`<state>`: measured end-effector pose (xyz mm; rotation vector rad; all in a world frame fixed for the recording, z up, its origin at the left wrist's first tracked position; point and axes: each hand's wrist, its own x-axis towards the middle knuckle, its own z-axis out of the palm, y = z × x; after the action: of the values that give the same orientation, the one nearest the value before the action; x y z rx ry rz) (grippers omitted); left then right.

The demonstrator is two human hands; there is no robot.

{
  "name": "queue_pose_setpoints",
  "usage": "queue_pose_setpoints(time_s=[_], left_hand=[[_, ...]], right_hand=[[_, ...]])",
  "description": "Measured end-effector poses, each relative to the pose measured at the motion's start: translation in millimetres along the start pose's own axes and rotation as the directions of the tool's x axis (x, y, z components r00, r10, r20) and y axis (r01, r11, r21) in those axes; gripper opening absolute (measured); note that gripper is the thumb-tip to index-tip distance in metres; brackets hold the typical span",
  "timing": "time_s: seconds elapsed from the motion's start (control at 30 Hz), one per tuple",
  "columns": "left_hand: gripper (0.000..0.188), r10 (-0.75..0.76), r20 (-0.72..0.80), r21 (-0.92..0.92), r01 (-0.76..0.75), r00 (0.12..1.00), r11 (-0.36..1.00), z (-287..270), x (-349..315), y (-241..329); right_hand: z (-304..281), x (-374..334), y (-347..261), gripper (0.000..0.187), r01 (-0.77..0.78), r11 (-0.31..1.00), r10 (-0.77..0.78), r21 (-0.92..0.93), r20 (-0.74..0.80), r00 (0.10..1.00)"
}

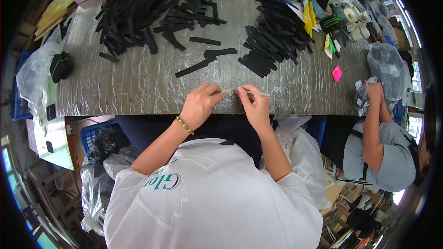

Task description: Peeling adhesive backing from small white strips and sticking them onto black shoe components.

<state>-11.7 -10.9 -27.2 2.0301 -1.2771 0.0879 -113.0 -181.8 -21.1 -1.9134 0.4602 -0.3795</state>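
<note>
Near the front edge of the table, both my hands meet, a small gap between their fingertips. My left hand, with a beaded bracelet on its wrist, pinches a small pale piece too small to name. In my right hand a thin, pale, translucent strip is pinched, its free end pointing right. Whether the two pale bits are one item, I cannot tell. Just beyond the hands lie loose black fabric strips. A large tangled heap of black strips spreads at the far left, and a neater black pile sits at the far right.
A pink piece and green-handled items lie right on the wrapped tabletop. Tape rolls and bags crowd the far right corner. A co-worker in grey handles a clear bag at the right end. Blue crates and plastic bags stand below the table.
</note>
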Motion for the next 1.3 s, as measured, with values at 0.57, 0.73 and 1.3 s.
queue_pose_setpoints(time_s=[0.57, 0.73, 1.3], left_hand=[[0.048, -0.102, -0.027, -0.134, 0.098, 0.994, 0.986, -1, -1, -2], [0.046, -0.099, -0.049, -0.141, 0.091, 0.994, 0.986, 0, -2, -3], [0.024, -0.077, -0.084, -0.205, 0.058, 0.994, 0.977, -4, 0, -4]], right_hand=[[13, -1, -11, 0.017, 0.047, 0.997, -0.054, 0.056, 0.132, 0.990], [19, 1, -12, 0.015, 0.084, 0.996, -0.085, 0.012, 0.144, 0.986], [-8, 17, -3, 0.018, 0.388, 0.864, -0.274, -0.322, 0.345, 0.898]])
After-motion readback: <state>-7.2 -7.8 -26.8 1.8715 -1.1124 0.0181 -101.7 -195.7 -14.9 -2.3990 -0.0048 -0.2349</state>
